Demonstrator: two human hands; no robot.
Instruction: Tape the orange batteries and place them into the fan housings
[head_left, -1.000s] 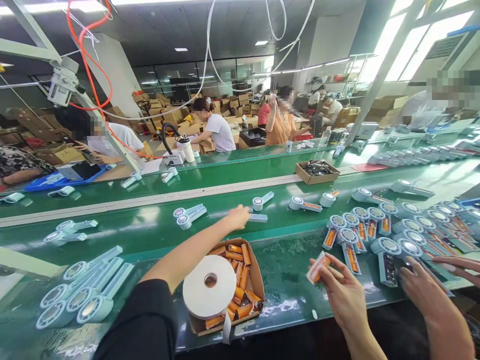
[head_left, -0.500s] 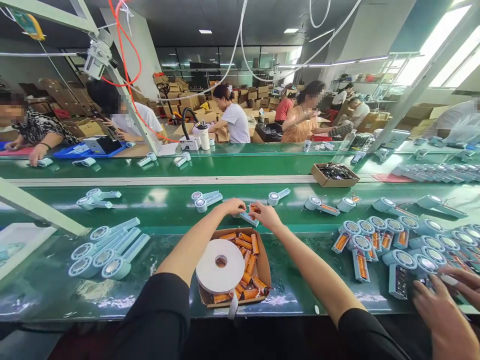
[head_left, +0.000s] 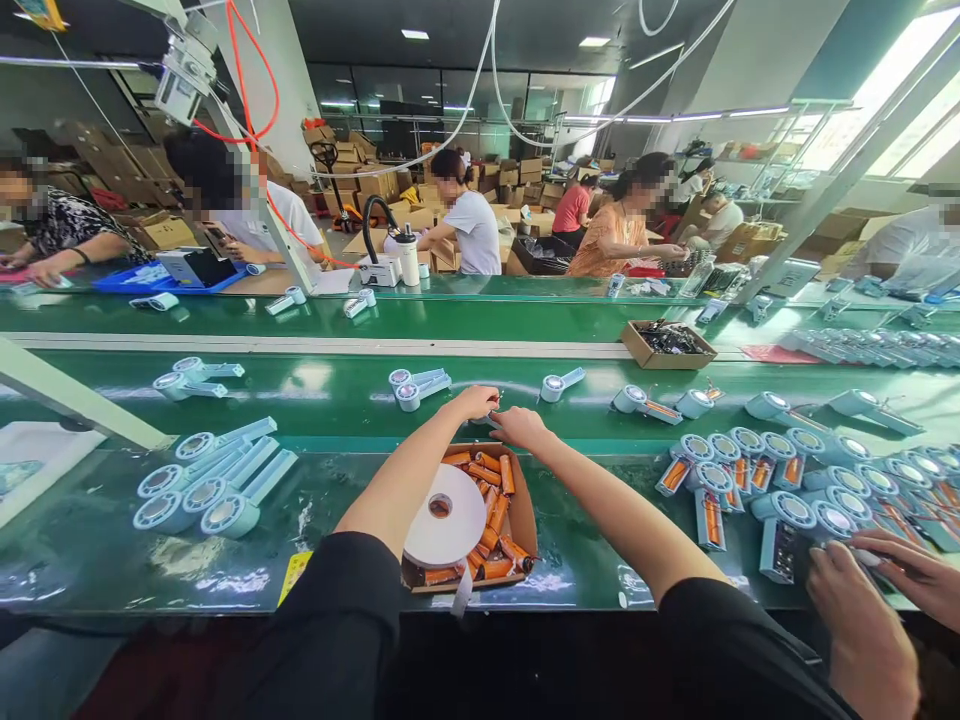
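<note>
Both my hands meet just beyond a cardboard box (head_left: 523,515) of orange battery cells (head_left: 492,478). My left hand (head_left: 474,402) is curled closed on a pale blue fan part that it mostly hides. My right hand (head_left: 519,427) is closed right next to it, fingers bent down on the same part; what it pinches is hidden. A white tape roll (head_left: 444,515) lies on top of the box. More pale blue handheld fan shells (head_left: 418,386) lie on the green belt (head_left: 330,400) just past my hands.
A cluster of fan shells (head_left: 210,480) lies at left, and many fans fitted with orange cells (head_left: 757,465) at right, where a co-worker's hands (head_left: 874,610) work. A small box of parts (head_left: 667,343) sits on the far belt. Several people sit across the line.
A second ago my right hand held an orange cell near the right; it has come to meet my left hand at the fan part. The view has shifted slightly left and down.
</note>
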